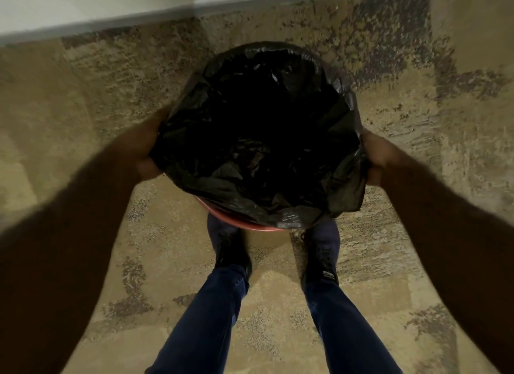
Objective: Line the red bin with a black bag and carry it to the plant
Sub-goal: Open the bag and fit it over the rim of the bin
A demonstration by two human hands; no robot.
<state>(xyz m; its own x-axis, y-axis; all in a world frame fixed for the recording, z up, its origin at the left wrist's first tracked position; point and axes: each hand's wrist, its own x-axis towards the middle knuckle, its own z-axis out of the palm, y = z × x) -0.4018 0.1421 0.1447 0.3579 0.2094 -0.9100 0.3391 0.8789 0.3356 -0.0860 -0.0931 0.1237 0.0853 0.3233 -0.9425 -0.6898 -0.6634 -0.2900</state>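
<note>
A black bag (261, 140) is spread open over the red bin (236, 220), folded over the rim so only a thin red arc shows at the near edge. The bin is right in front of my feet. My left hand (144, 154) grips the bag and rim on the left side. My right hand (378, 159) grips them on the right side. The fingers of both hands are partly hidden behind the bag. No plant is in view.
Patterned beige and grey carpet (111, 81) covers the floor around me. A white wall with a grey baseboard (139, 20) runs across the top. My legs in blue jeans and dark shoes (230, 251) stand just behind the bin.
</note>
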